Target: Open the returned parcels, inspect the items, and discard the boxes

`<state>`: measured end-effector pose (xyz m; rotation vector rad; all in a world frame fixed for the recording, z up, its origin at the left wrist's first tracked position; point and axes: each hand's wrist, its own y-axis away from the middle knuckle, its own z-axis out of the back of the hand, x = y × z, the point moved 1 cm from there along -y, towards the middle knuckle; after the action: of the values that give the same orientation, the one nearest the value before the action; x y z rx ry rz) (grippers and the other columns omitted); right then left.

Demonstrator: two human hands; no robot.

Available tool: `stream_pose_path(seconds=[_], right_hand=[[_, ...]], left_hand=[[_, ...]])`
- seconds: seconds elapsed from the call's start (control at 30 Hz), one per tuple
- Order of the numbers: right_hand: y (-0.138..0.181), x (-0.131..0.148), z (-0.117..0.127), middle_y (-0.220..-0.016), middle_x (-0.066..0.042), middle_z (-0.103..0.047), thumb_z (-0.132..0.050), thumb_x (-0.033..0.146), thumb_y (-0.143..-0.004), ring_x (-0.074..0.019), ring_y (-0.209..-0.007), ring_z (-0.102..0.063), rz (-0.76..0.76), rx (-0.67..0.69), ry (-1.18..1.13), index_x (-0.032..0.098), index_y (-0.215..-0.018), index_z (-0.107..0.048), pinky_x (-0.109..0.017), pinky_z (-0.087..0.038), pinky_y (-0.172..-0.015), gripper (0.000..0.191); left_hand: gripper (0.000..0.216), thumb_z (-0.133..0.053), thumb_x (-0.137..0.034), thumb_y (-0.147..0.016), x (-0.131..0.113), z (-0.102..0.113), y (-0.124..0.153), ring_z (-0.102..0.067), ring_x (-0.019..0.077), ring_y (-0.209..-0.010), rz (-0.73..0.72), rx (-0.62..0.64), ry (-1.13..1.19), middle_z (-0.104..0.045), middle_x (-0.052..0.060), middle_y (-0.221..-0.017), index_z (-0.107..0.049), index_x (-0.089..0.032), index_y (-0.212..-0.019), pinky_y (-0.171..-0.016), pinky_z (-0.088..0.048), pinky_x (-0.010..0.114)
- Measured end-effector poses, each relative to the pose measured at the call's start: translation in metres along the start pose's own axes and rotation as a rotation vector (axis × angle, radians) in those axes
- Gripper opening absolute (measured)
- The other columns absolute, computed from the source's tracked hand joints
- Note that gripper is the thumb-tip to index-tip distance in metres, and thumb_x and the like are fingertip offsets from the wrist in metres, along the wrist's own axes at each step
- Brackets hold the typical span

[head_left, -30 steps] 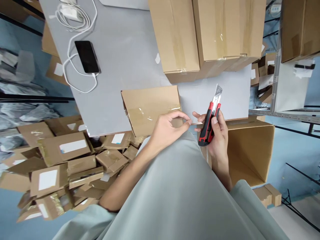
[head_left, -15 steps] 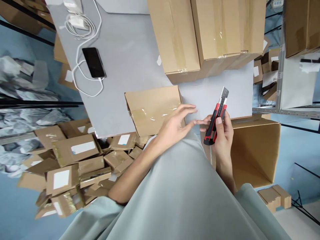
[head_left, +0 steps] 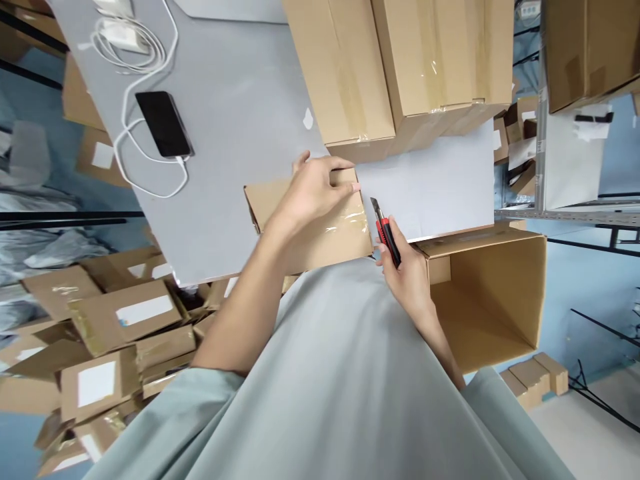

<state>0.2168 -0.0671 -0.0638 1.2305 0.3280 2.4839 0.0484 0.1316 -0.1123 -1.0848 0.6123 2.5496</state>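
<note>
A small taped cardboard box (head_left: 327, 230) lies on the grey table (head_left: 240, 113) near its front edge. My left hand (head_left: 313, 189) rests on top of the box's far edge, fingers curled over it, pressing it down. My right hand (head_left: 407, 273) is closed round a red and black utility knife (head_left: 386, 235), whose blade tip points at the box's right side, close to the taped seam.
Large cardboard cartons (head_left: 400, 67) stand at the back of the table. A black phone (head_left: 163, 124) with a white cable (head_left: 135, 47) lies to the left. An empty open carton (head_left: 493, 293) sits to the right, and several small taped parcels (head_left: 115, 320) lie piled on the floor at left.
My left hand moved up from beside the knife onto the small box's far edge. My right hand lowered the knife and turned its blade towards the box's right side.
</note>
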Motion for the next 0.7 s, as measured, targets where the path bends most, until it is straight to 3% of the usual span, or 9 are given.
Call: stream_pose_path(seconds=[0.1,0.23,0.47,0.7], right_hand=[[-0.001,0.006,-0.005,-0.141,-0.011,-0.081,-0.047,0.038,-0.116,-0.0284,-0.110,-0.084,0.039,-0.011,0.095,0.025,-0.172,-0.052,-0.041,-0.069,-0.095,0.058],[-0.002,0.013,-0.012,-0.148,-0.014,-0.076,-0.043,0.034,-0.115,-0.0300,-0.123,-0.080,0.040,-0.006,0.154,0.023,-0.173,-0.050,-0.041,-0.068,-0.097,0.059],[0.000,0.028,-0.019,-0.143,-0.014,-0.078,-0.044,0.032,-0.114,-0.0327,-0.118,-0.080,-0.048,-0.009,0.166,0.026,-0.175,-0.047,-0.047,-0.066,-0.101,0.062],[0.005,0.048,-0.039,-0.118,-0.018,-0.081,-0.040,0.019,-0.112,-0.0295,-0.090,-0.082,-0.150,-0.025,0.412,0.020,-0.181,-0.035,-0.044,-0.069,-0.088,0.069]], left_hand=[[0.029,-0.074,-0.042,-0.096,-0.002,-0.001,0.000,-0.072,0.0341,-0.136,0.012,0.027,-0.005,-0.082,0.003,-0.139,-0.076,-0.032,-0.124,-0.144,-0.011,0.067],[0.023,-0.074,-0.041,-0.096,0.004,-0.006,-0.002,-0.074,0.0335,-0.128,-0.010,0.002,0.045,-0.084,0.003,-0.129,-0.076,-0.033,-0.117,-0.144,-0.010,0.069],[0.017,-0.081,-0.038,-0.090,0.016,-0.016,-0.004,-0.073,0.0358,-0.119,-0.104,-0.097,0.163,-0.084,0.004,-0.116,-0.076,-0.031,-0.105,-0.141,-0.012,0.074],[0.018,-0.081,-0.039,-0.090,0.017,-0.020,-0.002,-0.070,0.0375,-0.119,-0.112,-0.119,0.198,-0.082,0.006,-0.115,-0.077,-0.033,-0.106,-0.139,-0.014,0.073]])
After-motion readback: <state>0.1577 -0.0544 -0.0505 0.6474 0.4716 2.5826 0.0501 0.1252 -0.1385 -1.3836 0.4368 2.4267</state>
